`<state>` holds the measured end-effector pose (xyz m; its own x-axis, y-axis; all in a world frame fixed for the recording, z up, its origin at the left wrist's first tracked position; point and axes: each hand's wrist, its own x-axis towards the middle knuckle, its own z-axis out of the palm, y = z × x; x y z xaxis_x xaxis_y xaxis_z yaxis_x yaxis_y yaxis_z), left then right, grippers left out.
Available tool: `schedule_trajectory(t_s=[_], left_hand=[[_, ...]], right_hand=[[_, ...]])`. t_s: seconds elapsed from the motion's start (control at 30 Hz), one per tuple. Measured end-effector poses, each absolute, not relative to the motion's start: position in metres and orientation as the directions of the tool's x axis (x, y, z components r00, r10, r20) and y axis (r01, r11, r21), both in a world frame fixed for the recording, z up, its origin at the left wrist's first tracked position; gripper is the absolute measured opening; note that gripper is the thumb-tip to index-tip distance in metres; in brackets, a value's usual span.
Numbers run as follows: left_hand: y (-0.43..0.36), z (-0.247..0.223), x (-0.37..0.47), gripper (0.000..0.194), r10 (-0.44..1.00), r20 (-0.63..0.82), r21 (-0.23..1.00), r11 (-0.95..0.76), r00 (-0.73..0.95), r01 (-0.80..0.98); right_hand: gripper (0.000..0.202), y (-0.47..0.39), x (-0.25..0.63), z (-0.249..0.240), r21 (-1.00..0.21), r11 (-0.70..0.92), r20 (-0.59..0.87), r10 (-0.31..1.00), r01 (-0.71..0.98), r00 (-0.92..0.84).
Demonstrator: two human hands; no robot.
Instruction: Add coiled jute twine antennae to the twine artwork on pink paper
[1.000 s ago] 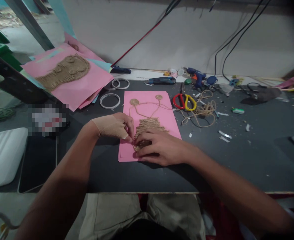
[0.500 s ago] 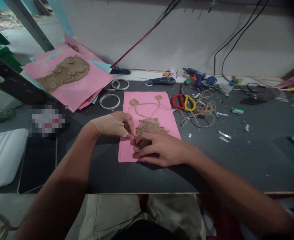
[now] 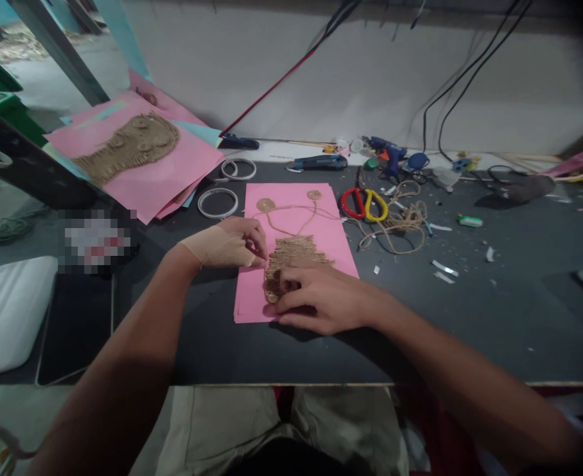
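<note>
On the desk lies a pink sheet [image 3: 338,248] bearing a figure of brown twine [image 3: 299,248] laid in tight rows, its lower part covered by my right hand. Two flat twine coils [image 3: 265,205] sit near the sheet's top. My left hand [image 3: 232,243], with a beige wrap around wrist and palm, pinches the loose twine [image 3: 286,207] at the figure's left edge. Bent but apart, the fingers of my right hand [image 3: 316,297] rest on the figure's lower end.
Red-and-yellow-handled scissors [image 3: 365,203] and tangled twine [image 3: 405,218] lie right of the sheet. Tape rolls [image 3: 217,203] stand to its left. Behind are a utility knife [image 3: 320,162] and a blue glue gun [image 3: 393,153]. More pink sheets [image 3: 192,155] with twine work are back left.
My left hand has shifted slightly up along the figure's edge. My right fingers have moved a little, baring more of the lower left curve.
</note>
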<state>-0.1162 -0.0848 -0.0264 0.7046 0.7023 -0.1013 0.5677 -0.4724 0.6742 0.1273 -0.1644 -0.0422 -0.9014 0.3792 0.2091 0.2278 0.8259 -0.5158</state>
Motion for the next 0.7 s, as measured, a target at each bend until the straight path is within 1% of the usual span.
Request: schedule_trajectory(t_s=[0.17, 0.33, 0.37, 0.53, 0.7], left_hand=[[-0.0806, -0.0331, -0.1164, 0.012, 0.753, -0.003, 0.632, -0.508, 0.658, 0.585], [-0.081, -0.0347, -0.1126, 0.021, 0.825, 0.03, 0.589, -0.471, 0.565, 0.657], [-0.0819, -0.0341, -0.1117, 0.021, 0.835, 0.022, 0.595, -0.453, 0.55, 0.664], [-0.0858, -0.0305, -0.1092, 0.018, 0.861, -0.069, 0.7, -0.318, 0.504, 0.64], [-0.0849, -0.031, -0.1096, 0.016, 0.857, -0.058, 0.716, -0.321, 0.511, 0.62]], right_hand=[[0.028, -0.1642, 0.1277, -0.0419, -0.509, 0.831, 0.215, 0.374, 0.224, -0.902], [0.028, -0.1637, 0.128, -0.0425, -0.51, 0.831, 0.216, 0.375, 0.223, -0.902], [0.029, -0.1636, 0.1281, -0.0426, -0.51, 0.831, 0.217, 0.375, 0.223, -0.901], [0.031, -0.1631, 0.1284, -0.0432, -0.503, 0.834, 0.222, 0.378, 0.227, -0.899], [0.03, -0.1631, 0.1281, -0.0429, -0.517, 0.823, 0.2, 0.383, 0.235, -0.902]])
